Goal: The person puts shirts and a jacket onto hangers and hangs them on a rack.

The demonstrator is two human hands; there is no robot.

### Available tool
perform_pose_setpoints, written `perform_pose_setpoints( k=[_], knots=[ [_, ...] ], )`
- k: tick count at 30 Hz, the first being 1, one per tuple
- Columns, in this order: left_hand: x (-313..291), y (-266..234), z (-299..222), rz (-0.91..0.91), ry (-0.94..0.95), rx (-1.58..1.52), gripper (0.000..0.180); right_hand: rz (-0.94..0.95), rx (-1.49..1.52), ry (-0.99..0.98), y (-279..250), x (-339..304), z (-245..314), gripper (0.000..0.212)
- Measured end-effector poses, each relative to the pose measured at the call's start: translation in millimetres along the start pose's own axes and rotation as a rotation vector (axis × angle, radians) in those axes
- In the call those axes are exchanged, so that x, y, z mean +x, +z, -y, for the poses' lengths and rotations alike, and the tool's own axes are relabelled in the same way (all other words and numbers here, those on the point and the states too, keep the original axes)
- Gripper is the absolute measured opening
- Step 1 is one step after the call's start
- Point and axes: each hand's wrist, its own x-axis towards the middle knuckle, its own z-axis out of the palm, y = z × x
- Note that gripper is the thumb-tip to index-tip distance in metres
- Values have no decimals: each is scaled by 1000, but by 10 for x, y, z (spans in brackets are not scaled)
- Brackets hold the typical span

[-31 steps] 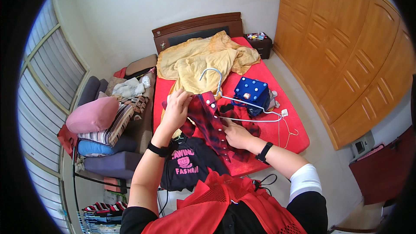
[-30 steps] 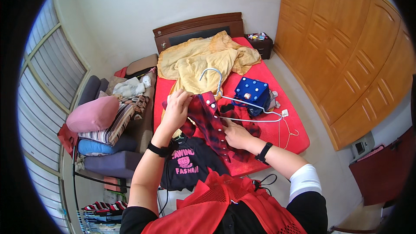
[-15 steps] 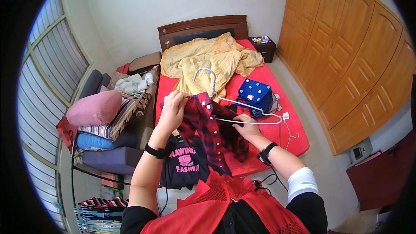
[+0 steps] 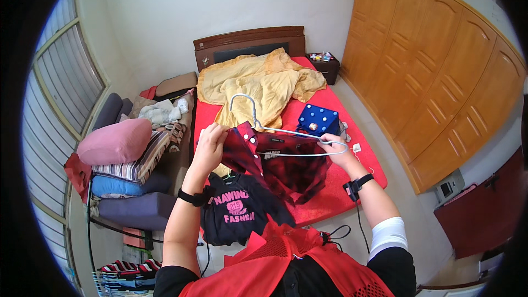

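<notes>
A red and black plaid shirt [image 4: 294, 179] with white buttons hangs spread between my hands over the bed's near end. My left hand [image 4: 209, 147] is closed on its left shoulder area. A light blue-grey wire hanger [image 4: 254, 116] sits partly inside the shirt, its hook pointing up and left. At the hanger's right end my right hand [image 4: 336, 149] is closed, with the shirt's edge at the fingers; the exact grip is partly hidden. Beneath lies a black top [image 4: 217, 230] with pink print, on the bed's near edge.
The bed has a red sheet [image 4: 363, 173], a crumpled yellow cover [image 4: 258, 85] and a blue dotted box [image 4: 319, 120]. To the left are a pink cushion [image 4: 115, 142] and stacked pillows. Clothes on hangers [image 4: 129, 275] fill the lower left. Wooden wardrobes [image 4: 429, 71] line the right.
My right hand has moved right and up, from inside the hanger to its right end. The shirt is spread wider and its collar opening now shows. The black top below is more exposed.
</notes>
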Motion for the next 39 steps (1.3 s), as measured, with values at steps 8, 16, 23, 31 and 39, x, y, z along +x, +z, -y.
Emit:
perform_pose_setpoints(
  k=[8,16,23,31,39],
  knots=[
    [-199,-61,106,11,10,39,13,90,7,20,-480,179,298,19],
    [-506,-127,226,-133,-41,113,12,-61,6,28,-224,235,953,20],
    [-657,-221,156,-196,-65,133,11,-228,35,-5,223,266,1248,17],
    [-677,-112,25,-172,-73,81,10,-332,109,-33,698,77,1497,37],
    [-762,-78,112,-200,-17,10,11,51,-36,-30,546,-493,1911,73]
  ],
)
